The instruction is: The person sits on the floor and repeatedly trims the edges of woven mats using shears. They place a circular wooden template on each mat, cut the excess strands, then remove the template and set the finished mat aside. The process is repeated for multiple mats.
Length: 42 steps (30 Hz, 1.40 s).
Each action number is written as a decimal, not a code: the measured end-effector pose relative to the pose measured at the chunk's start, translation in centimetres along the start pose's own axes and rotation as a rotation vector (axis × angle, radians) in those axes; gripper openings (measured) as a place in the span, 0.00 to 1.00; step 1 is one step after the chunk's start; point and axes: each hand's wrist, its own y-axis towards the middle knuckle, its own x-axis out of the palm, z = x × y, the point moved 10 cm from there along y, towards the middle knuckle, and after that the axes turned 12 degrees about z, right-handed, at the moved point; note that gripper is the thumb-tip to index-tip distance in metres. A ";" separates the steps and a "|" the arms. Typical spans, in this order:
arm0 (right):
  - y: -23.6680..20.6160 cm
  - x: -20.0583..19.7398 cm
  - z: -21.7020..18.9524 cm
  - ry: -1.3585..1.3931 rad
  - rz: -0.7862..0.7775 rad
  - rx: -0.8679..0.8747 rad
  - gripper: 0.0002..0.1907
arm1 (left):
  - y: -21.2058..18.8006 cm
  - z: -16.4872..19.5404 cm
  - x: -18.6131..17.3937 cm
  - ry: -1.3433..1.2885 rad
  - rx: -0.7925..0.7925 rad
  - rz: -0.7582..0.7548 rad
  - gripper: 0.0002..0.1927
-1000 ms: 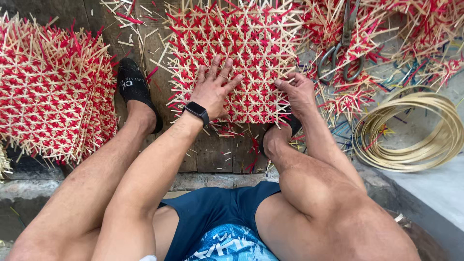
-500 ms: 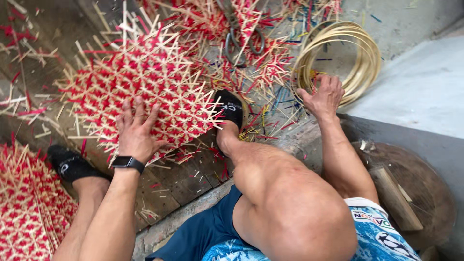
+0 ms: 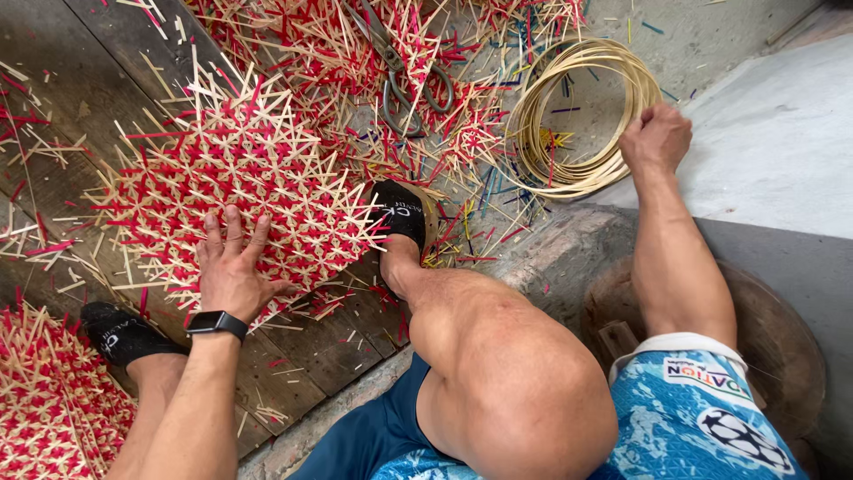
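Note:
A flat woven mat of red and pale bamboo strips (image 3: 240, 178) lies on the dark wooden planks. My left hand (image 3: 229, 267), with a black watch on the wrist, rests flat on the mat's near edge, fingers spread. My right hand (image 3: 656, 135) reaches far right and is closed on the rim of a coil of thin pale bamboo strips (image 3: 582, 111) lying on the ground. My right foot in a black sock (image 3: 400, 212) presses beside the mat's right edge; my left foot (image 3: 120, 331) is at the lower left.
Large metal scissors (image 3: 404, 67) lie among loose red and pale strips behind the mat. Another woven mat (image 3: 44, 400) sits at the lower left. A concrete ledge (image 3: 782, 133) runs on the right, with a round dark stool (image 3: 782, 347) under me.
My view swung right. My right hand left the mat, reached to the coil and closed on its rim. My left hand stayed flat on the mat.

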 end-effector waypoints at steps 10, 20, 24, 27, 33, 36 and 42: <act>1.5 -8.0 -22.2 1.012 -0.293 0.030 0.06 | 5.5 2.1 -9.2 -0.805 -0.347 0.229 0.45; -4.0 -19.2 -44.3 0.992 -0.455 -0.567 0.20 | 3.2 1.2 -14.9 -2.477 -0.328 0.510 0.22; -13.8 -28.1 -49.4 0.695 0.159 -1.556 0.29 | 1.9 -4.3 -15.6 -2.657 -0.381 0.497 0.19; -18.9 -28.6 -51.6 0.786 0.098 -1.693 0.25 | 0.9 -5.8 -15.9 -2.720 -0.444 0.432 0.21; -20.5 -31.1 -53.1 1.056 -0.050 -1.557 0.14 | -1.7 -6.5 -24.0 -1.422 -0.431 0.953 0.28; -21.1 -32.9 -54.3 1.048 0.069 -1.601 0.15 | 0.4 -0.3 -26.7 -1.196 -0.233 0.690 0.40; -21.8 -32.9 -56.5 0.987 0.226 -1.582 0.13 | 0.7 5.3 -22.8 -1.679 -0.447 0.005 0.39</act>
